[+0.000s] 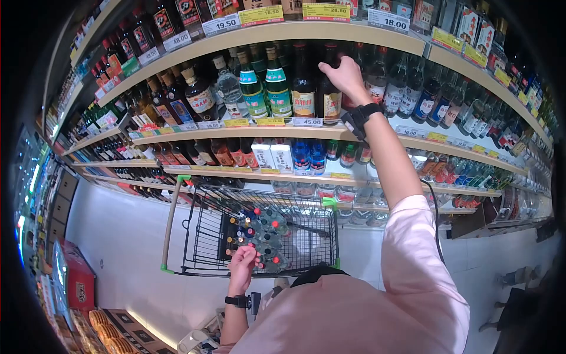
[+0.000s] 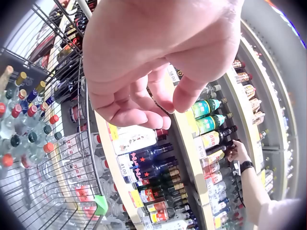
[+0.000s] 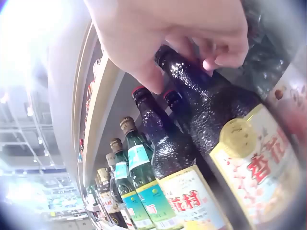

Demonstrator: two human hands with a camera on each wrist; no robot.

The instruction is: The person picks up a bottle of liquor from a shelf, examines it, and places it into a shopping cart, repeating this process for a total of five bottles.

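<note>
My right hand (image 1: 345, 76) reaches to the middle shelf, thumb and fingers round the neck of a dark bottle (image 1: 330, 101) with a cream label. In the right wrist view, that hand (image 3: 177, 26) covers part of the neck of the dark bottle (image 3: 208, 103), which stands beside a similar red-capped bottle (image 3: 175, 153). My left hand (image 1: 242, 265) hangs over the shopping cart (image 1: 339, 236), fingers loosely curled; the left wrist view shows this hand (image 2: 158, 52) holding nothing. Clear bottles (image 1: 268, 236) with coloured caps stand in the cart.
Green bottles (image 1: 277, 88) stand left of the dark ones, clear bottles (image 1: 394, 94) to the right. A shelf edge with price tags (image 1: 389, 19) runs above my right hand. Boxed blue bottles (image 1: 302, 156) fill the shelf below. A red bin (image 1: 79, 283) stands at lower left.
</note>
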